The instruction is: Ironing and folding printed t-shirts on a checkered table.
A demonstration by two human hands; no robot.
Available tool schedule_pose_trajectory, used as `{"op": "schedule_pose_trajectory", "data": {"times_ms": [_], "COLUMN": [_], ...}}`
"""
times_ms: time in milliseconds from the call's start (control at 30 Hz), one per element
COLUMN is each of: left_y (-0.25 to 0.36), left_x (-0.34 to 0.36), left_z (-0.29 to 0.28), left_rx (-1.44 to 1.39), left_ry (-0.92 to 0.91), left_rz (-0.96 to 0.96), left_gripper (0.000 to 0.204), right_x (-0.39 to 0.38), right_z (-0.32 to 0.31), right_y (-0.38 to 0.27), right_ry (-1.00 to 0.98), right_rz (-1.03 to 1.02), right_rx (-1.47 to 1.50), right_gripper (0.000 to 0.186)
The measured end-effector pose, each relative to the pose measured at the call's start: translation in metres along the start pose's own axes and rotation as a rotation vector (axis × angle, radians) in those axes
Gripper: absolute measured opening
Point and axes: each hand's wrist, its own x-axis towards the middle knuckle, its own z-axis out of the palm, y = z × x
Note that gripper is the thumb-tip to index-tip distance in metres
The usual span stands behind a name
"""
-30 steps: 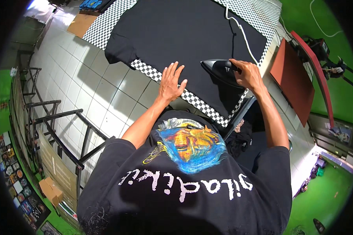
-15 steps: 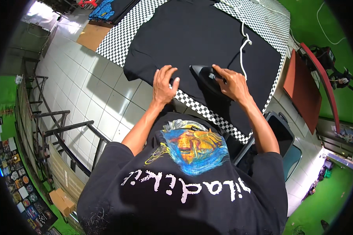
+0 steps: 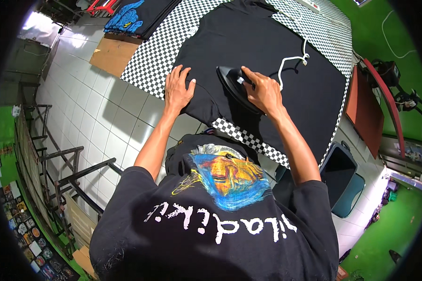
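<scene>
A black T-shirt (image 3: pixel 248 42) lies spread over a table with a black-and-white checked cover (image 3: pixel 150 58). My right hand (image 3: pixel 263 92) is wrapped round the handle of a black clothes iron (image 3: pixel 232 84), whose pointed tip faces away from me to the left. The iron rests on the shirt near the table's front edge. From it a white cord (image 3: pixel 286 61) runs across the shirt toward the far side. My left hand (image 3: pixel 178 89) lies with fingers spread at the shirt's left edge, by the sleeve, and holds nothing.
Folded dark shirts with a blue print (image 3: pixel 126 18) sit at the far left on a brown board (image 3: pixel 110 54). A white power strip (image 3: pixel 309 4) lies at the table's far edge. Black metal frames (image 3: pixel 89 168) stand at left; a chair (image 3: pixel 347 187) is at right.
My right hand has slid the iron a little left and away from me. My left hand has moved left to the sleeve, and the cord has bent differently.
</scene>
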Motion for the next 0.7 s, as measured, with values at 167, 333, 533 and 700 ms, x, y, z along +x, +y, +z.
{"op": "schedule_pose_trajectory", "data": {"times_ms": [167,333,533,700], "left_y": [-0.027,-0.035,-0.033,-0.044], "left_x": [0.002,-0.001,0.017,0.054], "left_z": [0.004,0.008,0.002,0.006], "left_rx": [0.037,0.021,-0.075,-0.121], "left_ry": [-0.014,0.02,0.043,0.059], "left_rz": [-0.024,-0.035,-0.077,-0.272], "left_gripper": [0.047,0.048,0.043,0.026], "right_x": [0.028,0.056,0.088,0.102], "right_z": [0.021,0.043,0.067,0.073], "right_y": [-0.022,-0.045,-0.062,-0.064], "right_ry": [-0.011,0.043,0.071,0.072], "right_rz": [-0.07,-0.036,0.021,0.013], "right_rx": [-0.034,-0.048,-0.115,-0.116], "right_gripper": [0.048,0.047,0.046,0.046]}}
